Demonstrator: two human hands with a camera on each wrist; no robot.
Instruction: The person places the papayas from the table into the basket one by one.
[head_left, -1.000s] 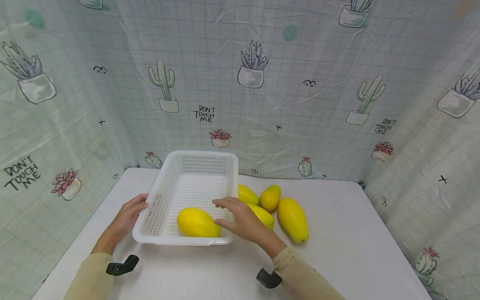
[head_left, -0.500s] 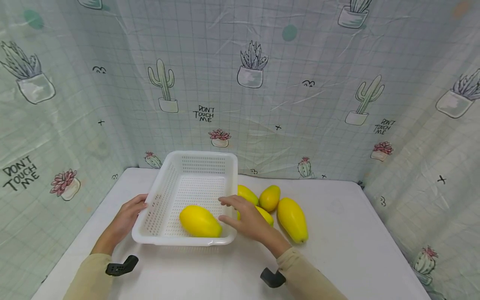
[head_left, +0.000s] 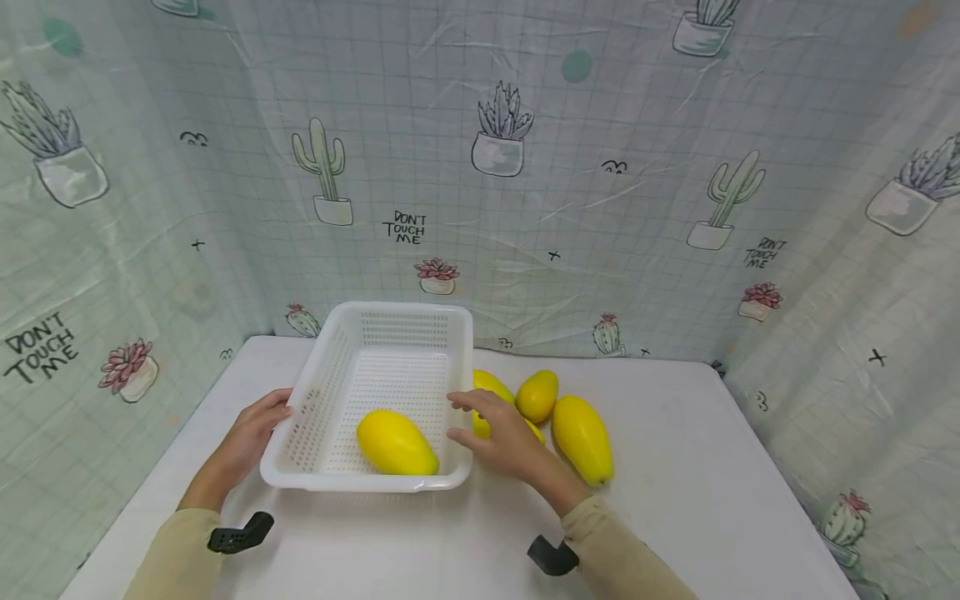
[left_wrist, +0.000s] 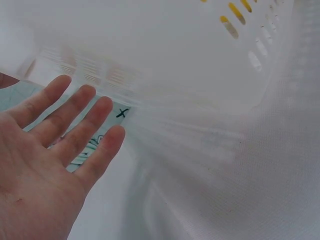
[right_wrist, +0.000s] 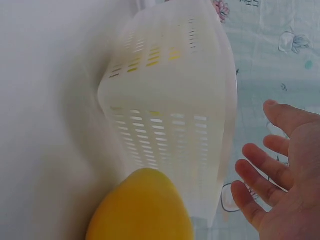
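A white perforated plastic basket [head_left: 401,311] stands on the table in the head view. One yellow oblong fruit [head_left: 396,443], like a mango, lies inside near its front edge. At the basket's left side is my left hand [head_left: 246,435]; in the left wrist view that hand [left_wrist: 55,150] has straight, spread fingers at the outer wall. My right hand [head_left: 504,439] hovers by the right rim, its fingers loosely parted and holding nothing. The right wrist view shows this hand [right_wrist: 280,175] apart from the basket wall [right_wrist: 165,95].
Several more yellow fruits lie right of the basket: a long one [head_left: 582,440], a smaller one [head_left: 537,397] and others partly behind my right hand. White cloth covers the table [head_left: 697,483]. A cactus-print curtain [head_left: 637,225] stands around its back and sides.
My right hand has drawn back to the right, away from the fruit in the basket. That fruit has turned slightly. The left hand stays at the basket's side.
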